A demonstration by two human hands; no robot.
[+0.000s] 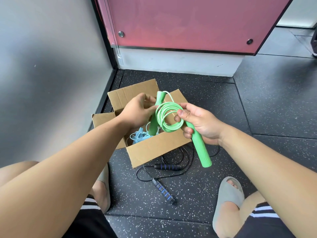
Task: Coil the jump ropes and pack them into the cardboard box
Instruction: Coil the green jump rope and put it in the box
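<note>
I hold a green jump rope (167,117) above the open cardboard box (151,148). Its cord is wound into a coil between my hands. My right hand (199,124) grips one green handle and pinches the coil with thumb and fingers. My left hand (137,112) holds the other green handle, which points down into the box. A light blue jump rope (139,137) lies inside the box. A black jump rope with blue-ringed handles (163,191) lies uncoiled on the floor in front of the box.
The box sits on dark speckled floor mats (257,103) in a corner, with a grey wall (51,66) to the left and a pink panel (188,23) behind. My feet in grey slippers (228,200) flank the black rope.
</note>
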